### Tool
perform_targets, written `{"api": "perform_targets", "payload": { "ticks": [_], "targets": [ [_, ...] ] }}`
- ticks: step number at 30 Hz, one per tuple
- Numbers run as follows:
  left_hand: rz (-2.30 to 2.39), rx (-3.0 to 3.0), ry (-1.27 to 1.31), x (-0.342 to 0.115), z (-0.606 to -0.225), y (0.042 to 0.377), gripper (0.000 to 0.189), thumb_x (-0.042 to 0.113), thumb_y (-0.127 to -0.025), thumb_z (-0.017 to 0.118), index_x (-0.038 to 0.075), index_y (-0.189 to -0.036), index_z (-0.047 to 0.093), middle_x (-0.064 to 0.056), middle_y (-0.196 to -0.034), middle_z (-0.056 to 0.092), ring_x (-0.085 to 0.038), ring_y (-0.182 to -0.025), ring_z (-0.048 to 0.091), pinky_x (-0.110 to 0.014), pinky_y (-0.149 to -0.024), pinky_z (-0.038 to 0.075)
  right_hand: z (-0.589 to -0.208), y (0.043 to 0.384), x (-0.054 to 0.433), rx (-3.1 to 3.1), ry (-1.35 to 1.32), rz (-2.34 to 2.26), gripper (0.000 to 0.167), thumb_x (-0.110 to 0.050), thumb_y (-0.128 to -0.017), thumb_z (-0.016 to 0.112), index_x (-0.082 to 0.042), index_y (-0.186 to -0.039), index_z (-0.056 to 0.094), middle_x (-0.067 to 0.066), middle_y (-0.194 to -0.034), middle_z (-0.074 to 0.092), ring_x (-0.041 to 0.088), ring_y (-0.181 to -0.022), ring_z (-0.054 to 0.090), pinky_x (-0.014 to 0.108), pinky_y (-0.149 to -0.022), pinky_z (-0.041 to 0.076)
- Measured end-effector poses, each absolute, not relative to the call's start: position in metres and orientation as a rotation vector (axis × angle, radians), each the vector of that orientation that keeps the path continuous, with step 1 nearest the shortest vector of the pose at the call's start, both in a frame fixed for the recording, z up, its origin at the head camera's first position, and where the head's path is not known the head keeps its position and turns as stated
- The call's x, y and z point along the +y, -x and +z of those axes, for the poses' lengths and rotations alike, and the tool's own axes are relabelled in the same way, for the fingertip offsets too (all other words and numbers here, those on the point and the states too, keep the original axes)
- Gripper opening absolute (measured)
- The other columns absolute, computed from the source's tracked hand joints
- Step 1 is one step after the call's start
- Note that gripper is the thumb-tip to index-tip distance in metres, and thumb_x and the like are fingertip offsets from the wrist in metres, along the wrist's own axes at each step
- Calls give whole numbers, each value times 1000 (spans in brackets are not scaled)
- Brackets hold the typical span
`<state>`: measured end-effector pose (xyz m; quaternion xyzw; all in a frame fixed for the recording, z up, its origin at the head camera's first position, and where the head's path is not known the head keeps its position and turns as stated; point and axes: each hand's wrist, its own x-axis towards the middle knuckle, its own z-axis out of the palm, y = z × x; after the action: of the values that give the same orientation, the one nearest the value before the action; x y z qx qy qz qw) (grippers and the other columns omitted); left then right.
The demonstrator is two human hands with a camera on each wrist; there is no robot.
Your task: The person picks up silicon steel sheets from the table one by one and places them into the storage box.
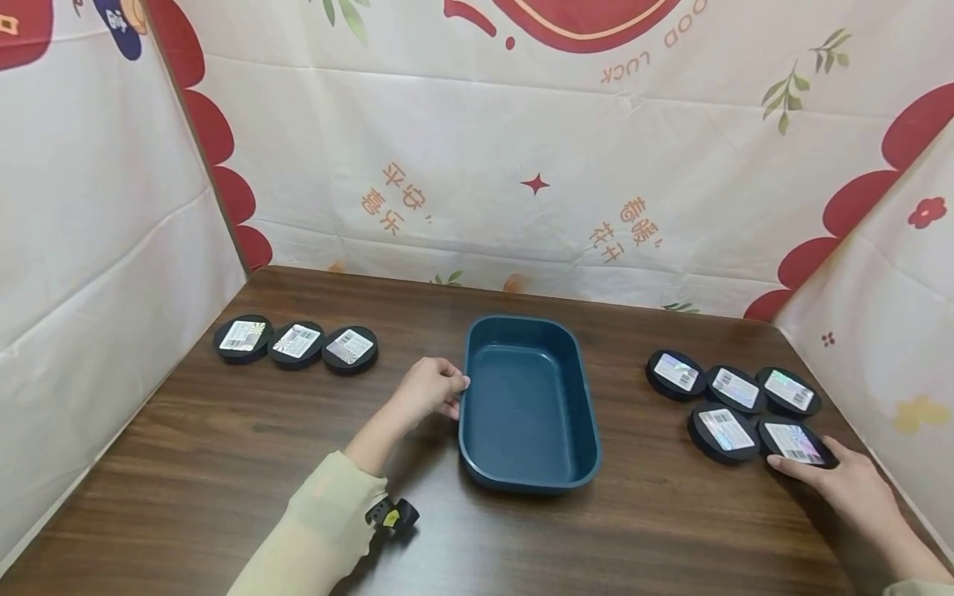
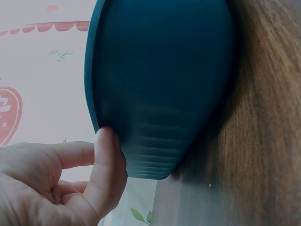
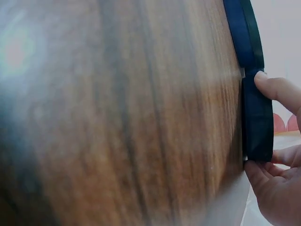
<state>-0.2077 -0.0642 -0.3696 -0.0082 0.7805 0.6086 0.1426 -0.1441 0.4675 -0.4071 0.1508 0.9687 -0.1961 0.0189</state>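
A blue-green rectangular plastic bin (image 1: pixel 525 406) with rounded corners stands upright and empty on the table. My left hand (image 1: pixel 428 389) pinches its left rim between thumb and fingers; the left wrist view shows the bin's ribbed outer wall (image 2: pixel 157 150) beside the fingertips. At the right, my right hand (image 1: pixel 850 484) grips a round black flat case (image 1: pixel 793 443) with a shiny white barcode label. In the right wrist view, thumb and fingers span the case's edge (image 3: pixel 257 117), which sits on the tabletop against a neighbouring case.
Several more labelled black cases (image 1: pixel 736 389) cluster around the held one. Three others stand in a row at the left: an outer case (image 1: pixel 243 338), a middle case (image 1: pixel 296 343) and an inner case (image 1: pixel 349 349). Printed cloth (image 1: pixel 477 165) walls the table's back and sides.
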Motion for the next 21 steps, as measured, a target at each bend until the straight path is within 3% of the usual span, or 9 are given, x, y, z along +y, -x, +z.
{"api": "perform_targets", "payload": {
  "ticks": [21],
  "targets": [
    [1791,2218,7,-66,-371,206,13,3,-89,57,-10,-91,57,-14,-71,57,-13,-46,54,-31,-51,55,-401,130,459,2880,-817,-732,106,-57,-81,59,17,-139,9,46,-134,16,58,-119,22,64,-93,27]
  ]
}}
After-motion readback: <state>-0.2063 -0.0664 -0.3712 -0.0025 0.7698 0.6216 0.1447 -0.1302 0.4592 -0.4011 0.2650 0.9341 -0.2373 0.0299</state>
